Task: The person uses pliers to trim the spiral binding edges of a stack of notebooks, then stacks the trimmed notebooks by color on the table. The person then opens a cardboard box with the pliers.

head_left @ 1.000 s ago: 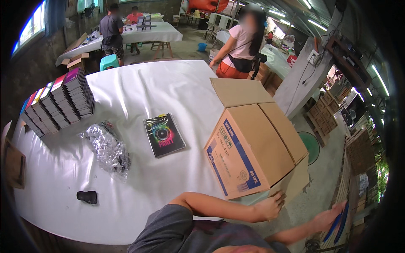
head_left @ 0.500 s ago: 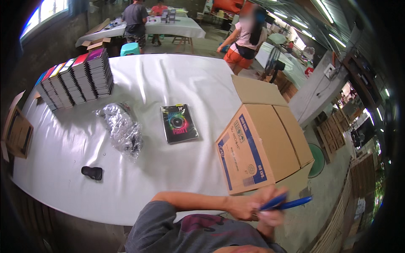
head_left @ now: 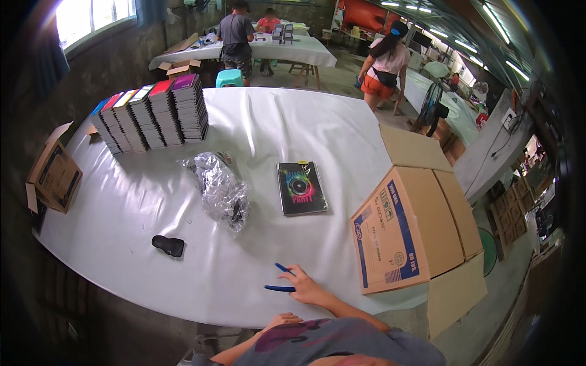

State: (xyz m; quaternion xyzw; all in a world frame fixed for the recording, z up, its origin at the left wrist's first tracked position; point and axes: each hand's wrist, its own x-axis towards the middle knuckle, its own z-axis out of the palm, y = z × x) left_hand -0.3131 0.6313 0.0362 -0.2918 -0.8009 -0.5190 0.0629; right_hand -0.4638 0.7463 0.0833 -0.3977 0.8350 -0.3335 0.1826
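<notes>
My right hand is at the near edge of the white-covered table, closed on blue-handled pliers. Their two spread handles point left, and the jaws are hidden in the hand. Close to my body, my left hand rests by the table's edge, its fingers mostly out of sight against the shirt. Farther in lies a dark notebook with a colourful speaker design on its cover. Crumpled clear plastic wrap is left of it, and a small black object lies nearer the front left.
Several tall stacks of notebooks stand at the back left. An open carton occupies the right side, flaps spread; a smaller carton is at the left edge. Beyond are a teal stool, a fan and several people.
My right hand has carried the pliers leftward to the table's near edge. The left hand, earlier beside the right at the pliers, has drawn back toward my body. The view has turned left.
</notes>
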